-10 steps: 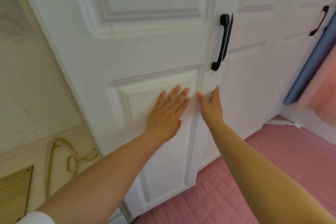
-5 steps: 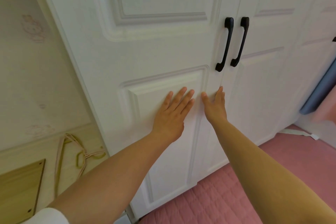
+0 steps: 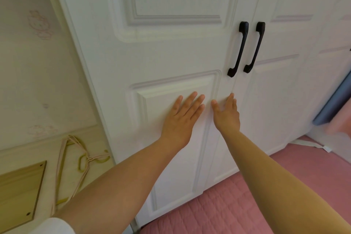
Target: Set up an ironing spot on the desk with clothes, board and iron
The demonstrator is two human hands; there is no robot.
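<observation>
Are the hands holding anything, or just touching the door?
Nothing is held. The left hand and right hand lie flat, fingers straight, against the white wardrobe door, below the black handles.

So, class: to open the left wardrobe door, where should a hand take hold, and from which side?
Grip the left black handle around its raised middle bar, coming straight at the door's front. It stands proud of the left wardrobe door on two end mounts, leaving a gap for fingers to curl behind. It likely hinges on its far left edge.
</observation>
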